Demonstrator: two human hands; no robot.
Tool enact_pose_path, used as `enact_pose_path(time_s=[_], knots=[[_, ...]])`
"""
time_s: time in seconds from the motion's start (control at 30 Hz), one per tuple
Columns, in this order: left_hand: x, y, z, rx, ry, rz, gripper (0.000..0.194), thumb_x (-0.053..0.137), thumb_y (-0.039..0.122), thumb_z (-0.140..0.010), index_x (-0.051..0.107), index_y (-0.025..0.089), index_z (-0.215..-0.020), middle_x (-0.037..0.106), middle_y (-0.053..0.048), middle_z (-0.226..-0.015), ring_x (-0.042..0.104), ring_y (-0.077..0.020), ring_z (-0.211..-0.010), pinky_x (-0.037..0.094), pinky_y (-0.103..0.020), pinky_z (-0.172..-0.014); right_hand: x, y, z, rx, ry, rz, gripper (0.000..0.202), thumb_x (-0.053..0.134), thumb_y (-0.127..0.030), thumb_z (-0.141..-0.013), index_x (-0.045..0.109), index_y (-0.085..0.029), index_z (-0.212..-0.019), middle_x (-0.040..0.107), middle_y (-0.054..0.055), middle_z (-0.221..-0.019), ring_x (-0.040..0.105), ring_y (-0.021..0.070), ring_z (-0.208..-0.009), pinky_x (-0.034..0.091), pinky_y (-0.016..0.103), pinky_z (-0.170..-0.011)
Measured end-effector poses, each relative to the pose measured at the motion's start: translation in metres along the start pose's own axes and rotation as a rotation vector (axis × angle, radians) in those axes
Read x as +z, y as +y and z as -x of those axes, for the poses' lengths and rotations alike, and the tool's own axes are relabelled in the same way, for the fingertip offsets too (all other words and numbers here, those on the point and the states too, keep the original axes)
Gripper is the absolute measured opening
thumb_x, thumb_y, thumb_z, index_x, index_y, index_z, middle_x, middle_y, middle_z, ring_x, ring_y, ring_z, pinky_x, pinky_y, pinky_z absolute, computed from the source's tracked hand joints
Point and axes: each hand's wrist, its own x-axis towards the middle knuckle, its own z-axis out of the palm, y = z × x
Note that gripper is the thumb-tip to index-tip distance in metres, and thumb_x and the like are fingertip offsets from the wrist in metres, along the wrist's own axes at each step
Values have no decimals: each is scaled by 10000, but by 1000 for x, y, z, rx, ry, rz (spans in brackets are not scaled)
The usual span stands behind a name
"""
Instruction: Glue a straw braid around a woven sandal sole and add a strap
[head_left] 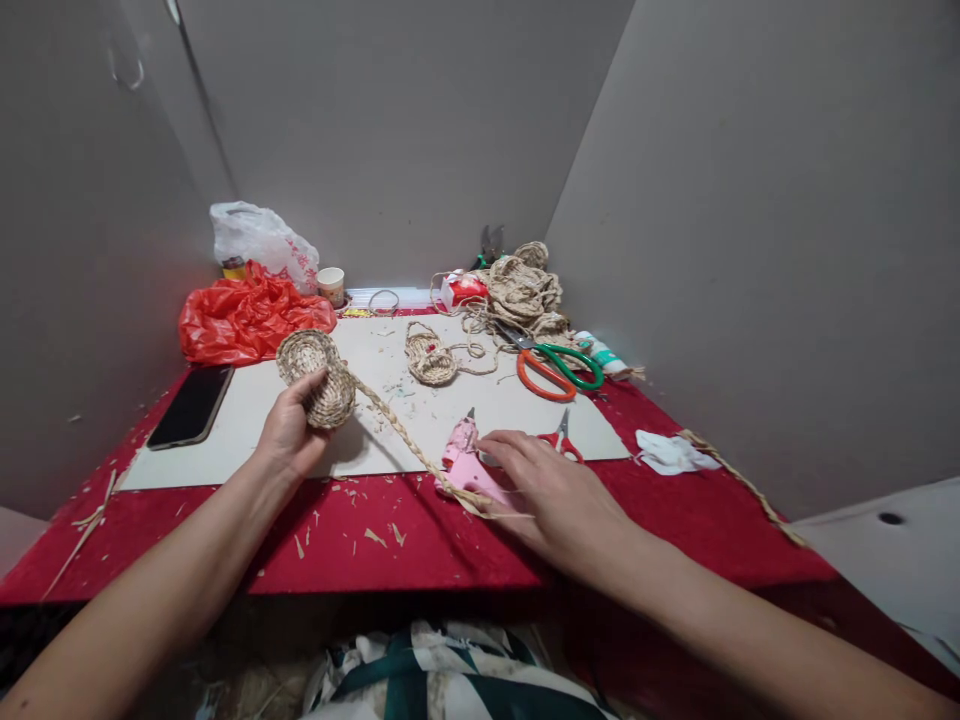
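My left hand (292, 425) is closed on a woven straw sole (309, 362), a coiled braid shaped like a figure eight, raised over the left of the pale board. From it a long straw braid (397, 425) slants down to the right, its loose end crossing the glue gun by my right hand. My right hand (551, 490) curls over the pink hot glue gun (465, 455) from the right; the thumb is hidden. Beyond the gun lies a small woven straw shoe (431, 355) with a red spot. Small red-handled scissors (564, 440) lie just past my right hand.
The pale board (247, 420) rests on a red cloth (330, 550) scattered with straw scraps. A phone (193, 405), red plastic bag (247, 318) and paper cup (331, 285) stand left. Large scissors (559, 370), heaped straw braid (525, 285) and a white tissue (671, 453) are right. Grey walls enclose the back and sides.
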Motion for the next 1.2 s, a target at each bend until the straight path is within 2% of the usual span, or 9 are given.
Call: enact_pose_path(time_s=[0.3, 0.43, 0.57, 0.63, 0.7, 0.73, 0.87, 1.0, 1.2], knots=[[-5, -5, -3, 32, -39, -33, 114, 561, 90, -794, 671, 102, -766, 709, -26, -661, 651, -127, -547, 544, -230, -519, 10, -1, 2, 89, -73, -105, 277, 487, -328, -905, 508, -166, -1130, 661, 121, -1022, 652, 249, -876, 509, 358, -722], [-8, -7, -4, 47, -74, -80, 104, 583, 82, -763, 685, 85, -781, 723, -45, -695, 661, -128, -581, 553, -229, -558, 5, 3, -1, 220, -46, -309, 228, 515, -341, -876, 493, -192, -1047, 675, 84, -918, 650, 213, -748, 491, 329, -648], [-11, -10, -7, 55, -104, -159, 83, 630, 112, -727, 691, 85, -776, 724, -48, -702, 659, -128, -596, 543, -220, -565, -30, 14, -14, 385, 158, -836, 313, 659, -420, -772, 504, -212, -947, 662, 62, -902, 639, 184, -757, 501, 283, -629], [-12, -11, -8, 55, -120, -218, 76, 660, 129, -704, 690, 91, -763, 718, -41, -680, 651, -128, -578, 533, -221, -554, -52, 20, -21, 484, 326, -1139, 386, 711, -429, -726, 515, -221, -986, 666, 44, -900, 610, 140, -647, 492, 251, -561], [-14, -13, -8, 47, -140, -288, 94, 692, 137, -673, 688, 89, -754, 713, -45, -657, 644, -135, -559, 524, -232, -548, -66, 23, -26, 511, 526, -1285, 443, 751, -428, -686, 558, -212, -1023, 651, 24, -867, 582, 113, -633, 486, 223, -561], [-14, -14, -8, 40, -152, -325, 113, 708, 141, -657, 687, 84, -753, 713, -55, -653, 644, -144, -557, 523, -242, -551, -68, 24, -27, 534, 555, -1316, 446, 767, -428, -667, 578, -204, -1004, 632, 5, -795, 551, 98, -593, 466, 208, -531], [-17, -18, -11, 16, -193, -461, 192, 759, 189, -611, 675, 69, -736, 708, -97, -643, 643, -181, -551, 511, -285, -551, -46, 23, -25, 694, 330, -1341, 365, 752, -459, -686, 607, -168, -853, 450, -60, -514, 388, 60, -432, 295, 173, -388], [-22, -22, -17, 26, -203, -576, 228, 768, 258, -603, 655, 84, -699, 681, -82, -595, 612, -169, -507, 477, -270, -520, -24, 27, -28, 649, 209, -1410, 349, 696, -473, -743, 615, -137, -787, 413, -57, -486, 360, 50, -416, 219, 173, -375], [-27, -13, -18, 82, -234, -723, 277, 771, 347, -631, 620, 115, -615, 589, -9, -511, 504, -94, -434, 353, -187, -441, -39, 34, -53, 574, 110, -1526, 334, 719, -442, -705, 578, -141, -739, 477, -43, -553, 309, 29, -395, 213, 172, -336]])
